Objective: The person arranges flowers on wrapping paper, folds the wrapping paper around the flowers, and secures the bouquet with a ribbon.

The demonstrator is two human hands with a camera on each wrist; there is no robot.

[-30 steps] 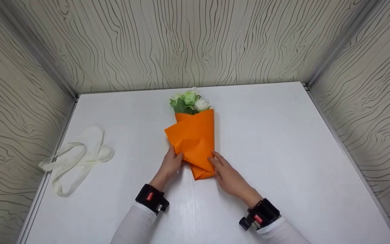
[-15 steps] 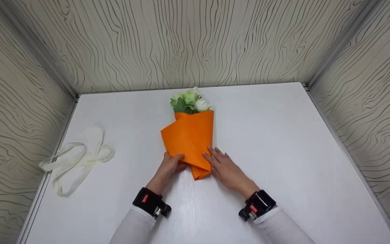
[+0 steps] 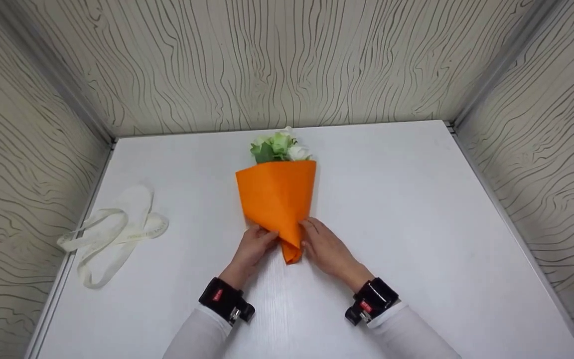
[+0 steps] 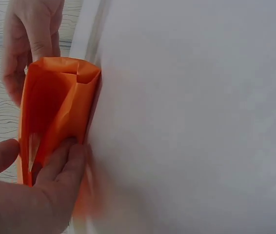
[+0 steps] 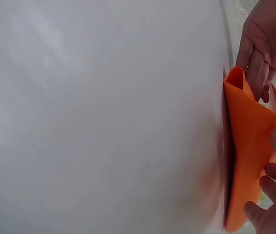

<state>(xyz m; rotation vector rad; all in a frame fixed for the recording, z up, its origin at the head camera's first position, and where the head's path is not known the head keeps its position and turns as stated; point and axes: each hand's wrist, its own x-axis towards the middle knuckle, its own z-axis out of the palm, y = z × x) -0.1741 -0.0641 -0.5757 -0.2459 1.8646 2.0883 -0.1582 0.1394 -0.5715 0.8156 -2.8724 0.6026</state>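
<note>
- At far left we see the ribbon [image 3: 130, 235] in loose loops on the table [image 3: 416, 209], well apart from the wrap (it has not moved).
- Next along, the left hand [image 3: 250, 248] pinches the lower left flap of the paper [image 3: 277, 192], thumb on top and fingers tucked beneath, with little gap between them.
- Since half a second ago, that flap has swung upward: its top edge now runs almost across, hiding the inner layer that showed, and the lower part has narrowed. We judge that the wrapping is nearer a neat cone, though we see nothing fastening it.
- Mid-table, the paper serves as the container. The flowers [image 3: 282, 143], white and pale green, stick out of its wide far end (stems hidden). The left wrist view shows a hollow fold at its near end; we make out no stems there.
- At right, the right hand [image 3: 328, 249] has drawn inward; its lightly bent, slightly spread fingers touch the paper's right edge, pressing rather than gripping, as we read it.
</note>
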